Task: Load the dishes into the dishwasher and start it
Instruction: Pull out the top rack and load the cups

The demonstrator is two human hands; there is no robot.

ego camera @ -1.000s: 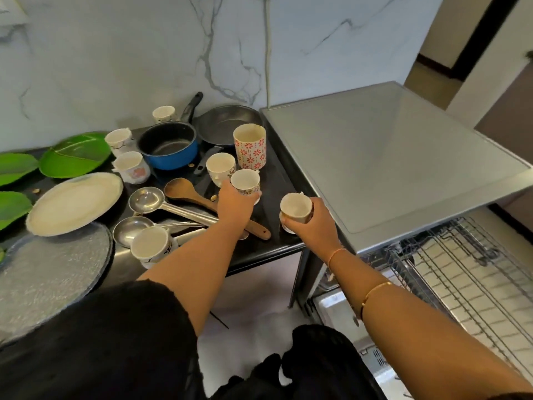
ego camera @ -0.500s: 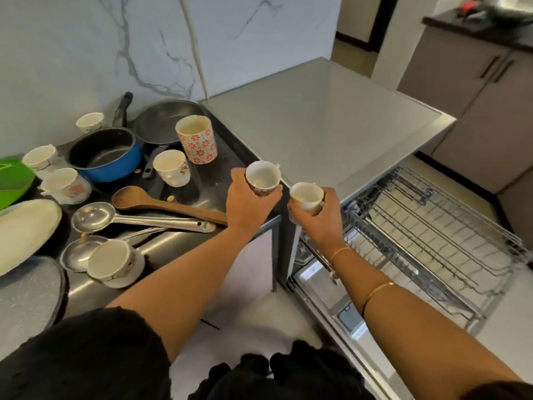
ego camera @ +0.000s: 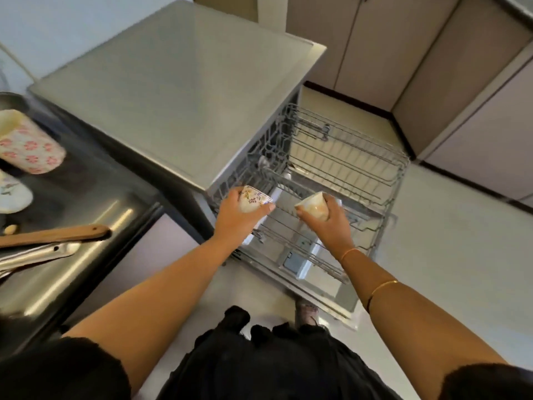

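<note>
Grey floor tiles (ego camera: 450, 255) and beige cupboard doors (ego camera: 432, 53) frame a steel-topped dishwasher (ego camera: 178, 90) just right of the dark glossy worktop (ego camera: 86, 194). Two grey wire racks are drawn out of it, the upper rack (ego camera: 346, 157) above the lower rack (ego camera: 305, 256). Since a moment ago both hands have swung from the worktop's near right corner across to the dishwasher. The left hand (ego camera: 233, 217) grips one small white cup with purple flowers (ego camera: 255, 199); the right hand (ego camera: 331, 226) wraps round one small plain cream cup (ego camera: 313, 206). Both cups, upright earlier, are now tipped on their sides over the near left end of the upper rack; whether they touch it I cannot tell. That puts these two cups on the point of being loaded, and both racks look bare. Left on the worktop are one tall tumbler with red flowers (ego camera: 28, 142), one white cup cut by the frame edge (ego camera: 11, 194), one wooden spoon handle (ego camera: 57, 233) and at least one steel ladle handle (ego camera: 37, 254).
</note>
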